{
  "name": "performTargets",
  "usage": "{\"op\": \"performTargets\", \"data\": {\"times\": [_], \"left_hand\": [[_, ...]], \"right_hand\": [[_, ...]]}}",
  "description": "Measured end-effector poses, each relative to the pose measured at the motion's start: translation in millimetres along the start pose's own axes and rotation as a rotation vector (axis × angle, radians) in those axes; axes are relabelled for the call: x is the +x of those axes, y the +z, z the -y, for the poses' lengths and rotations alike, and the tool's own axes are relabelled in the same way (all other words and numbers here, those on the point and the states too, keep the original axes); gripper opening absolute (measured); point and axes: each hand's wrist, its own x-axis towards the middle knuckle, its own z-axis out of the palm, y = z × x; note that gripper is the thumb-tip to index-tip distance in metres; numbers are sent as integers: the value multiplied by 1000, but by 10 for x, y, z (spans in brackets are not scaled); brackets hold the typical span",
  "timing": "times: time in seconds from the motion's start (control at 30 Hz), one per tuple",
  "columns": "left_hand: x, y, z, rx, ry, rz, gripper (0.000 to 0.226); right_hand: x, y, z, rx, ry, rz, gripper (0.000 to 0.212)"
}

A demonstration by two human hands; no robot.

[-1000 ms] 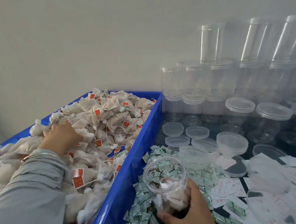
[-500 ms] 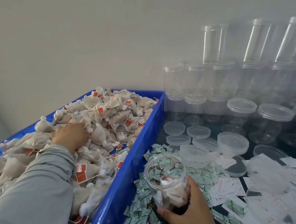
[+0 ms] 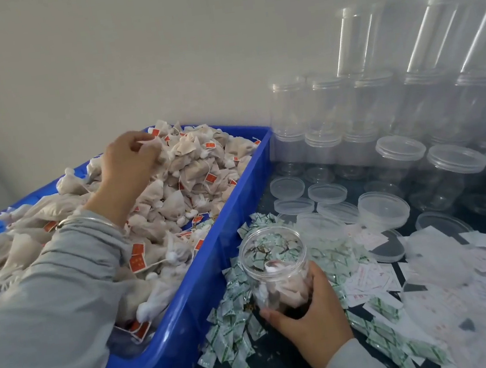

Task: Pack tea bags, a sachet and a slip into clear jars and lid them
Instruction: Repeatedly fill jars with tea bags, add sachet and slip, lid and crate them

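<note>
A blue crate (image 3: 233, 213) on the left is heaped with white tea bags (image 3: 200, 171) carrying red tags. My left hand (image 3: 128, 165) is over the far part of the heap, its fingers pinching a tea bag (image 3: 155, 147). My right hand (image 3: 308, 314) grips the lower part of an open clear jar (image 3: 274, 266) standing beside the crate; a few tea bags lie inside it. Green-and-white sachets (image 3: 234, 339) are scattered around the jar. White paper slips (image 3: 369, 281) lie to its right.
Loose clear lids (image 3: 326, 193) lie behind the jar. Lidded clear jars (image 3: 454, 177) and stacked empty jars (image 3: 326, 120) fill the back right against the wall. More white slips (image 3: 479, 276) cover the table at right.
My left hand has moved from the middle of the heap to its far side and lifted, now pinching a tea bag. My right hand keeps holding the jar in place.
</note>
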Motion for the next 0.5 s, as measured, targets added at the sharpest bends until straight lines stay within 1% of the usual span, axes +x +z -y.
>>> {"op": "performTargets", "data": {"times": [0.03, 0.07, 0.1, 0.13, 0.2, 0.27, 0.3, 0.33, 0.37, 0.4, 0.5], "left_hand": [[-67, 26, -102, -151, -31, 70, 16], [-153, 57, -202, -274, -57, 164, 11], [-253, 92, -291, -357, -61, 267, 10], [-354, 134, -362, -403, -45, 370, 15], [-569, 220, -478, -424, 0, 562, 22], [-768, 290, -554, -370, 51, 731, 21], [-851, 309, -585, -323, 80, 810, 18], [-918, 325, -606, -272, 114, 876, 16], [-964, 328, -616, -225, 149, 923, 14], [-993, 329, -617, -178, 183, 946, 12], [-1014, 352, -585, -104, 228, 910, 9]], "right_hand": [[-1, 7, 1, 3, -1, -8, 100], [-1, 14, 3, 8, -18, -24, 93], [0, 22, 13, 5, -33, -48, 84], [4, 26, 26, -4, -41, -72, 77], [12, 32, 35, -21, -39, -96, 73], [12, 37, 33, -22, -45, -105, 74], [3, 40, 35, -19, -46, -95, 81], [-7, 43, 35, -19, -41, -84, 92], [-16, 39, 31, -19, -27, -82, 105], [-19, 31, 29, -9, -11, -85, 109], [-27, 1, 30, 23, 1, -100, 87]]}}
